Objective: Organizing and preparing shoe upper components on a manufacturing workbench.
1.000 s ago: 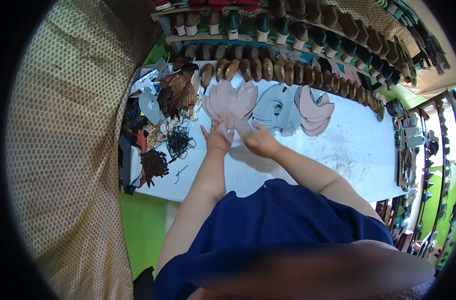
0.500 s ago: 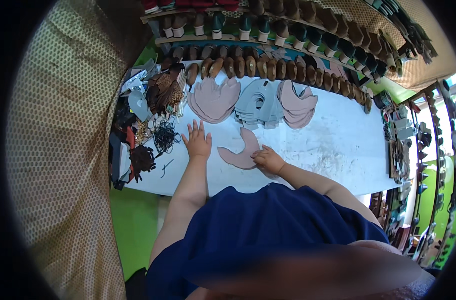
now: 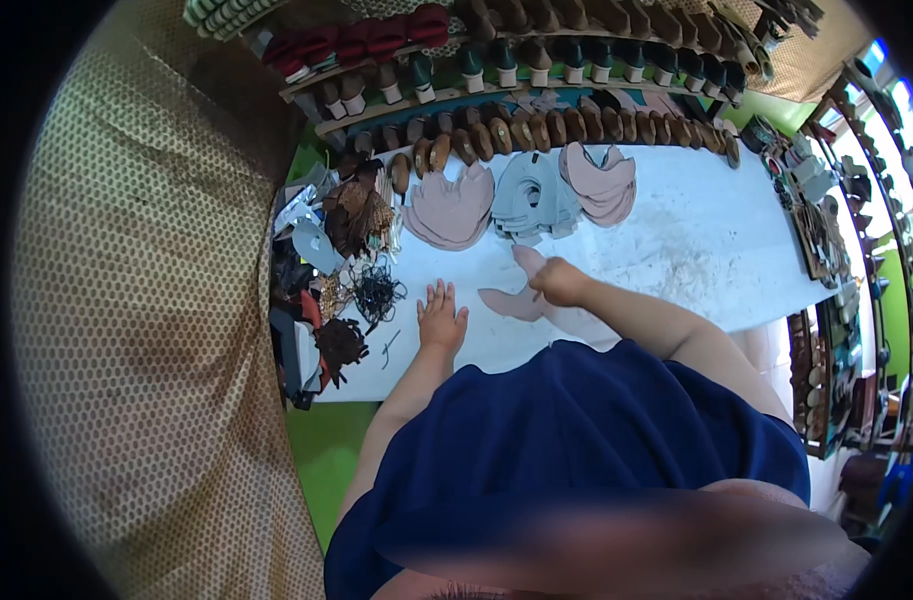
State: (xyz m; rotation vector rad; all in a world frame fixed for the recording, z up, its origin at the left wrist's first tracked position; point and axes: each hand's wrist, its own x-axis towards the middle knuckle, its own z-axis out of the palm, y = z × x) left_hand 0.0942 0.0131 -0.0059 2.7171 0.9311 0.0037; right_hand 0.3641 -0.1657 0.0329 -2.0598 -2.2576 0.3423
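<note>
A dusty-pink crescent-shaped cut piece [image 3: 512, 304] lies on the white table in front of me. My right hand [image 3: 563, 282] is closed over the inner curve and right side of this piece, fingers curled downward. Whatever sits between those fingers is hidden. My left hand [image 3: 441, 320] rests flat on the table to the left of the piece, fingers stretched out, holding nothing. Beyond the hands lie a fanned pink stack [image 3: 451, 208], a grey-blue stack of cut pieces [image 3: 533, 200] and another pink crescent stack [image 3: 603, 185].
Brown shoe lasts [image 3: 537, 132] line the table's back edge, with shelves of shoes [image 3: 504, 68] above. Dark cords [image 3: 378, 294] and brown scraps [image 3: 355, 212] crowd the left end. Tools and boxes [image 3: 805, 185] fill the right end. A patterned curtain [image 3: 167, 300] hangs at left.
My right hand has gone from fingers resting on the piece's right edge to a closed grip over its inner curve. My left hand stays flat on the table. The view has shifted.
</note>
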